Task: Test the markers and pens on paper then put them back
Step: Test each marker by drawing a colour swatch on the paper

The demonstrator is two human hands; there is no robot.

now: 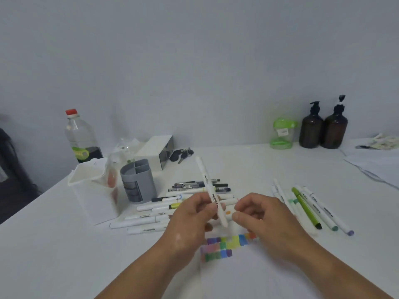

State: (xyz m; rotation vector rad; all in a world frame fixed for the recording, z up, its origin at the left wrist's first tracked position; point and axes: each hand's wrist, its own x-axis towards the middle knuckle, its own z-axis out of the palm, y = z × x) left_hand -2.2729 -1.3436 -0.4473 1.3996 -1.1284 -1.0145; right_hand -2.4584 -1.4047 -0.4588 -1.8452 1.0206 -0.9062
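A: From the head camera, how far along is the testing?

B: Well along, I'd judge. The white paper sheet under both hands carries rows of coloured swatches, purple through green to orange.

A: And the hands?

B: The left hand grips a white plastic marker with black lettering, tilted. The right hand has its fingers curled beside the marker's lower end; I cannot tell whether they pinch anything.

A: What's left?

B: A heap of white markers and dark pens lies beyond the left hand. A second batch including a green pen lies right of the right hand. Nothing sticks out of the grey compartmented plastic holder, beyond and left of the left hand, so the putting back looks not yet begun.
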